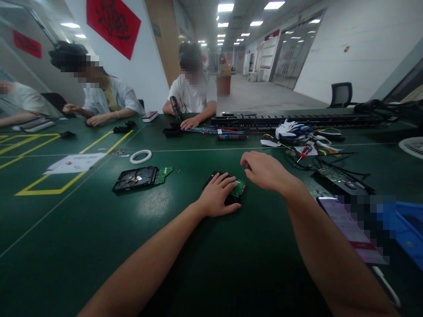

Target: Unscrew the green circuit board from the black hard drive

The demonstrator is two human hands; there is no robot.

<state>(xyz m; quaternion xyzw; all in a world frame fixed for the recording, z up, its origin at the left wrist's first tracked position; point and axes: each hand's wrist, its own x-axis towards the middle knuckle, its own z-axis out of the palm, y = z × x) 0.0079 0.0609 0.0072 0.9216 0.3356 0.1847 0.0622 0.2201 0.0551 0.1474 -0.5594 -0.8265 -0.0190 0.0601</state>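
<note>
My left hand (218,193) rests on a black hard drive (238,190) with a green circuit board, on the dark green table (198,264). Its fingers curl over the drive's top and hold it down. My right hand (264,171) hovers just right of and beyond the drive, fingers bent and pinched together at the drive's far edge; whatever they hold is hidden. A second hard drive (140,178) with its green board showing lies to the left, apart from both hands.
A white tape ring (140,156) and a paper sheet (75,163) lie at left. Cables, a red-handled screwdriver (304,152), gloves (291,130) and a phone (346,224) crowd the right. A blue bin (410,229) sits far right. Two people sit across; one holds a power screwdriver (176,108).
</note>
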